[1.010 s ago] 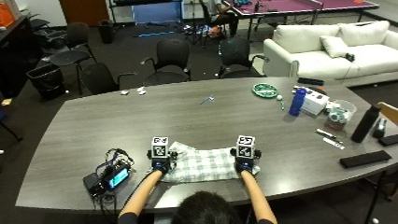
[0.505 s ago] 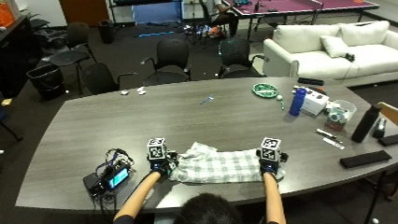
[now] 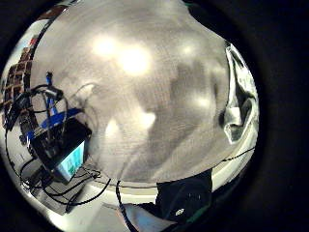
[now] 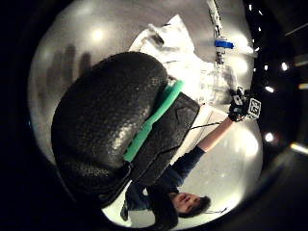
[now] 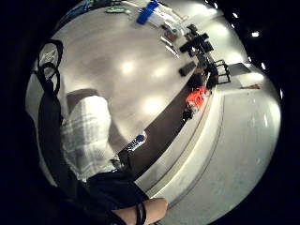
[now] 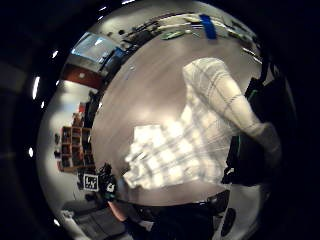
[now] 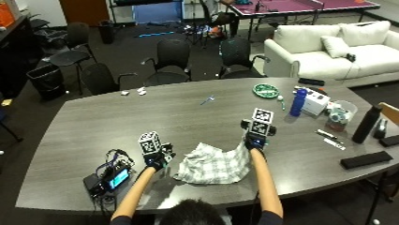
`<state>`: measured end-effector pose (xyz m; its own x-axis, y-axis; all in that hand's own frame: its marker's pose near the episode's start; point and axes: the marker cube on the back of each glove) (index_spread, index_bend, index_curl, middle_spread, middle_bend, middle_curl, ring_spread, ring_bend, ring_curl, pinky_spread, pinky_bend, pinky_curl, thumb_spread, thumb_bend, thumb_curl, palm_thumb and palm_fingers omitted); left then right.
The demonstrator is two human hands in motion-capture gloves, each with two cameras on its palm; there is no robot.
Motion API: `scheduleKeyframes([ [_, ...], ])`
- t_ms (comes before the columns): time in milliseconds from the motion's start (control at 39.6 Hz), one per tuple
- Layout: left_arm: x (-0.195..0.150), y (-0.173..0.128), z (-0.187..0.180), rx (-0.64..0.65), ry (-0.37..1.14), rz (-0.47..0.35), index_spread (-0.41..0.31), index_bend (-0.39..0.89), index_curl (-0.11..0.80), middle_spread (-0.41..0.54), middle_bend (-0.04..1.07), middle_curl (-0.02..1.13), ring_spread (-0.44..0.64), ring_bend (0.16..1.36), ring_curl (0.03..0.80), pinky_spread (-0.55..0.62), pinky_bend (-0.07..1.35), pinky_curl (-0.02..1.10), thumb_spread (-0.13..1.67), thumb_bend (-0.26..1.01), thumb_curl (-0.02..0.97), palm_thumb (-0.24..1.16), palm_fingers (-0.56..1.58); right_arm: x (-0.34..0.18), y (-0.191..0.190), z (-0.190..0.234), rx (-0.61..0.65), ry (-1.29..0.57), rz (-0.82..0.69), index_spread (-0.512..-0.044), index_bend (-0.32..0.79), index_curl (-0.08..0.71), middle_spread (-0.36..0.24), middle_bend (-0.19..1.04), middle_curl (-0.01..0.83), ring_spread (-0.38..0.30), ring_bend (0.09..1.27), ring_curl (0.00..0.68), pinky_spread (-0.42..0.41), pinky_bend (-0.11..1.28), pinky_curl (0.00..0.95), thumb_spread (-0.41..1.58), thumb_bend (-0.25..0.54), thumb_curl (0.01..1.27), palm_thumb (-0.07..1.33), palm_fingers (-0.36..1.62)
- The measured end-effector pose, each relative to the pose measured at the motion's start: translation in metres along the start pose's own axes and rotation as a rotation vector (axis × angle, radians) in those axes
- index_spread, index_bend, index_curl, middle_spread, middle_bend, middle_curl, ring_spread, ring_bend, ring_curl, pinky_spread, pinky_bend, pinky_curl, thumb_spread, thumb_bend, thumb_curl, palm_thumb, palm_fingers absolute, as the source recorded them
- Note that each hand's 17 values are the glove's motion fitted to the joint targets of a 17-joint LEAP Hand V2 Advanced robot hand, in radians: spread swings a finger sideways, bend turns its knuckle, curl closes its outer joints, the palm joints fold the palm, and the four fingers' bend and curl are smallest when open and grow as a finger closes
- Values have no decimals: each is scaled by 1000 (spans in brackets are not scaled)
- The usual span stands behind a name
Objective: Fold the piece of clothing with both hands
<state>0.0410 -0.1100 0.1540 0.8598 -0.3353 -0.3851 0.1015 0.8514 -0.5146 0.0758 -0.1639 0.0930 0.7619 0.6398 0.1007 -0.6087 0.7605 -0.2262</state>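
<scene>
The right hand (image 7: 254,139) is raised above the table (image 7: 124,112), its fingers pinching the right edge of the checked cloth (image 7: 212,164). From that grip the fabric hangs in a slanted fold down to the tabletop; in the right thumb side palm view the cloth (image 6: 200,135) rises from the table up to the black glove at the edge of the picture. The rest of the garment lies crumpled on the near part of the table, just in front of the person, between the two forearms.

The left hand (image 7: 156,159) is low over the table, just left of the cloth and apart from it. I cannot tell whether its fingers are spread or curled; its thumb side palm view is largely filled by the black glove itself, with the cloth (image 4: 192,62) lying beyond on the table.

Left of the left hand, near the table's near-left edge, sits a small device with a lit screen (image 7: 115,177) amid tangled cables. Far to the right stand a blue bottle (image 7: 299,102), a white box (image 7: 316,103) and a black bottle (image 7: 365,124), with a flat black object (image 7: 365,160) nearer. A green plate (image 7: 265,90) lies on the far side.
</scene>
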Motion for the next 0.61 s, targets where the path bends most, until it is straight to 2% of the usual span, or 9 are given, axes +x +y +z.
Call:
scheduleKeyframes([
  [76,-4,6,-10,20,6,-7,-6,112,177,218,283,383,335,741,356,323,486,357,1145,-34,216,-31,37,-47,18,-27,34,-27,-73,-263,149,341,-232,315,491,-273,658,453,-389,637,395,711,-40,598,1022,1252],
  [152,-8,12,-21,50,2,-13,-9,109,177,218,282,383,334,743,351,323,483,356,1148,-28,216,-22,41,-97,34,-35,40,-42,-147,-265,158,349,-236,316,493,-275,638,450,-386,626,392,609,-40,618,1013,1254],
  [278,-20,21,-40,106,-16,-40,-11,117,184,213,278,382,333,746,346,323,473,352,1164,-18,219,-6,52,-195,50,13,-52,-55,-283,-261,167,363,-238,315,494,-281,623,448,-387,605,389,499,-34,644,1013,1265],
  [379,-39,22,-53,149,-59,-114,-12,129,191,210,272,381,333,739,339,322,467,350,1193,5,229,40,69,-257,89,44,-168,-109,-364,-259,167,373,-240,322,497,-286,612,447,-387,594,387,440,-34,659,1010,1280],
  [505,-61,-13,-57,235,75,15,-13,129,198,202,281,385,326,728,331,317,457,347,1244,25,240,101,94,-305,135,74,-345,-181,-476,-247,134,373,-224,298,492,-286,624,452,-387,594,386,430,-42,666,995,1246],
  [606,-76,-11,-67,255,125,18,-13,122,201,193,287,385,317,727,327,307,441,342,1285,41,249,148,112,-325,149,80,-394,-286,-533,-224,68,344,-189,223,473,-281,629,452,-378,655,398,520,-32,659,983,1147],
])
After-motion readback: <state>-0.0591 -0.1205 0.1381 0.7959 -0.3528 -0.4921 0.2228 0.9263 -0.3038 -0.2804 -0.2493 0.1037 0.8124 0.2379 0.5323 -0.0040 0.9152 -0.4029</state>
